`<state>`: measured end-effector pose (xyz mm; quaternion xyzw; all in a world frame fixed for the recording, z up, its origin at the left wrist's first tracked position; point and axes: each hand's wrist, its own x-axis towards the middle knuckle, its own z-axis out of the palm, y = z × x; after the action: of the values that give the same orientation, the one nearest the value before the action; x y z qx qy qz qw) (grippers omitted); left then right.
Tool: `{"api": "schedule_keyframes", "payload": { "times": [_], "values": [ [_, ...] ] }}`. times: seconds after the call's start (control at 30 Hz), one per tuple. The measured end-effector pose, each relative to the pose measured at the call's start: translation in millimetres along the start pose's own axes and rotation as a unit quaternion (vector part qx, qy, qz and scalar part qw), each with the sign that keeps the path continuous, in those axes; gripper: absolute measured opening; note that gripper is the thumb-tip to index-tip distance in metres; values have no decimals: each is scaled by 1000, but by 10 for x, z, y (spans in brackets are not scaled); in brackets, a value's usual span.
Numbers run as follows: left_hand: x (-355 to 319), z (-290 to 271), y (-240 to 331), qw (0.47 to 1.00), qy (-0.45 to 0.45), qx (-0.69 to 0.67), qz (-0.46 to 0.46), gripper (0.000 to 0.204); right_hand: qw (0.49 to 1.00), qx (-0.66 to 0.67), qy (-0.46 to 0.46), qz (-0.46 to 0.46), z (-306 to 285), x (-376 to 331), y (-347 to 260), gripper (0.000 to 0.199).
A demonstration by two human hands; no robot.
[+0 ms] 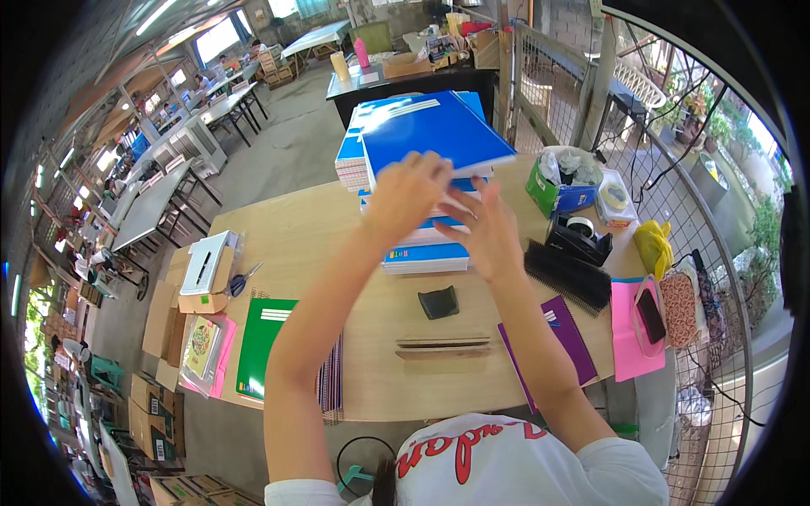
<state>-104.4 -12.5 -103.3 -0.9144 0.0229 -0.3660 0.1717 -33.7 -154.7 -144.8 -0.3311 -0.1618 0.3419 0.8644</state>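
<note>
Both my arms reach forward to tall stacks of blue notebooks on the table. My left hand is closed at the near edge of the top blue notebook, which lies tilted over the stack. Just right of it and lower, my right hand has its fingers apart, close to the stack's front side. The two hands overlap in view, so the exact contact of the fingertips is partly hidden. A small dark pad lies on the table nearer to me.
Green notebooks lie at the left, a purple notebook at the right. Scissors sit by an open carton. At the right are a black brush, a tape dispenser and a green-blue box.
</note>
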Motion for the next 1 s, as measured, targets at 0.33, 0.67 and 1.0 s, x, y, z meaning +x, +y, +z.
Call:
{"api": "schedule_keyframes", "payload": {
  "times": [0.33, 0.67, 1.0],
  "values": [
    [-1246, -345, -37, 827, 80, -424, -361, 83, 923, -290, -195, -163, -805, -743, -812, 24],
    [-3234, 92, 787, 625, 129, -518, -570, 43, 818, -516, -248, -56, -1126, -805, 530, 36],
    [-3572, 103, 898, 578, 192, -520, -599, 32, 778, -577, -250, -9, -1350, -872, 1144, 38]
  ]
}}
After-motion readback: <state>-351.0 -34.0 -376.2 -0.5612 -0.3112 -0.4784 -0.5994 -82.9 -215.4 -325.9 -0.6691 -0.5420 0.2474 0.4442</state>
